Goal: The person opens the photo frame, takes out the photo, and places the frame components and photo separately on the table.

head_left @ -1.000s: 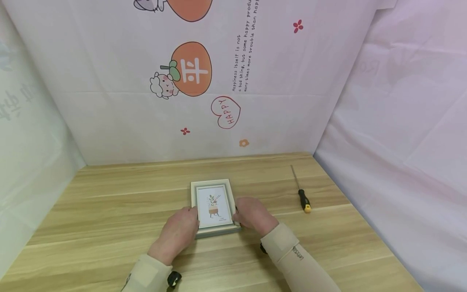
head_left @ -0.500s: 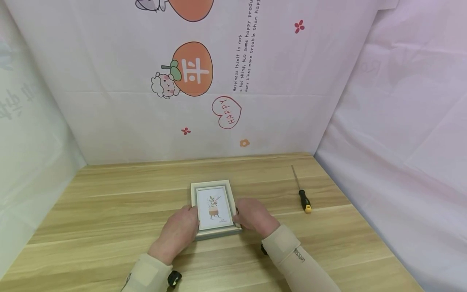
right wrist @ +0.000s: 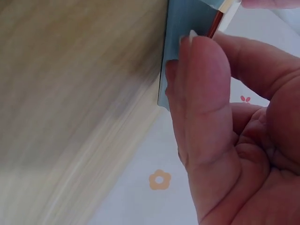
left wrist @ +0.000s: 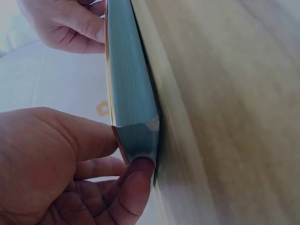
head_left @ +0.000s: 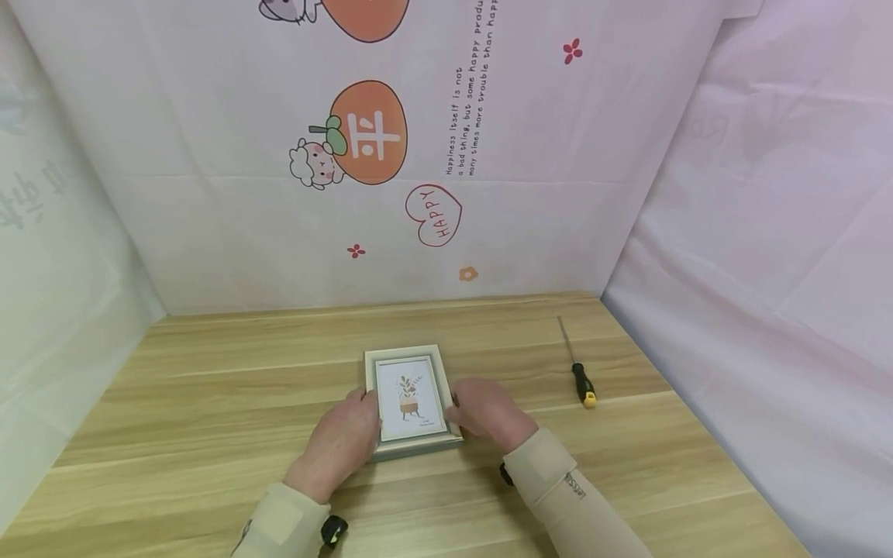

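A small picture frame (head_left: pixel 401 353) with a cream front lies face up on the wooden table in the head view. Behind its front is a print (head_left: pixel 409 403) of a potted plant. My left hand (head_left: pixel 342 438) grips the left edge, thumb on the front and fingertips at the side. Across from it, my right hand (head_left: pixel 491 411) holds the right edge. The left wrist view shows the frame's blue-grey side wall (left wrist: pixel 131 70) low over the tabletop. In the right wrist view the curled fingers (right wrist: pixel 208 79) lie along the side, partly covering it.
To the right on the table (head_left: pixel 209 403) lies a screwdriver (head_left: pixel 582 381) with a black and yellow handle, its shaft pointing away. A white printed cloth (head_left: pixel 279 248) hangs behind the table, with more white cloth (head_left: pixel 781 232) along both sides.
The picture frame has shifted very slightly toward me. Both hands keep hold of its sides, and the screwdriver stays in place.
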`<state>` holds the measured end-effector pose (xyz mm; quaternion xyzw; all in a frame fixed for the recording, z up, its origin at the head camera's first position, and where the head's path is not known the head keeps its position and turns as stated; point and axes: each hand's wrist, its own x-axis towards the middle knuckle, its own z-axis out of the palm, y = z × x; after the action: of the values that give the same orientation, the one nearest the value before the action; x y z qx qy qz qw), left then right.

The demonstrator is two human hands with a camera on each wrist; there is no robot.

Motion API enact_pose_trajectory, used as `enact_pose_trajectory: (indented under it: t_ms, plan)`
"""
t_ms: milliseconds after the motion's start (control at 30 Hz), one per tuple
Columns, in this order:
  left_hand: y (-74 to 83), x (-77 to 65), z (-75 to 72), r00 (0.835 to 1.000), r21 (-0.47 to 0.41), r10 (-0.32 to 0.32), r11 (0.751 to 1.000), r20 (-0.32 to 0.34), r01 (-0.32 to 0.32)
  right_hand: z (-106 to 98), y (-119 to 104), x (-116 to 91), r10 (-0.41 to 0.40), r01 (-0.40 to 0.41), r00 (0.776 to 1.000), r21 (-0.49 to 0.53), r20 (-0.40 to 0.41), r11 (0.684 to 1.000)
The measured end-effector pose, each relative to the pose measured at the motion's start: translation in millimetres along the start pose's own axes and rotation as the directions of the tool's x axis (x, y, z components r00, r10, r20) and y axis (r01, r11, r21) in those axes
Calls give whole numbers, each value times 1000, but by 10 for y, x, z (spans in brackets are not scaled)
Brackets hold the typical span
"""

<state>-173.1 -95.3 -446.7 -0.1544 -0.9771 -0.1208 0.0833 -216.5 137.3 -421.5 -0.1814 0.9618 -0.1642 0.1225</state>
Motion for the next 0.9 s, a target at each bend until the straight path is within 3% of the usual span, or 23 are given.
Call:
enact_pose_trajectory:
  t_ms: [233, 600, 900]
  plan:
    - [1, -1, -10, 1000, 27, 20, 999, -14, -19, 3, -17, 69, -8, 5, 999, -66, -44, 998]
    - [10, -1, -12, 999, 18, 32, 999, -3, -32, 54, -21, 126, 43, -47, 998, -78, -53, 996]
    - [3, 6, -20, 999, 3, 36, 999, -5, -36, 49, -28, 125, 39, -42, 998, -69, -50, 997]
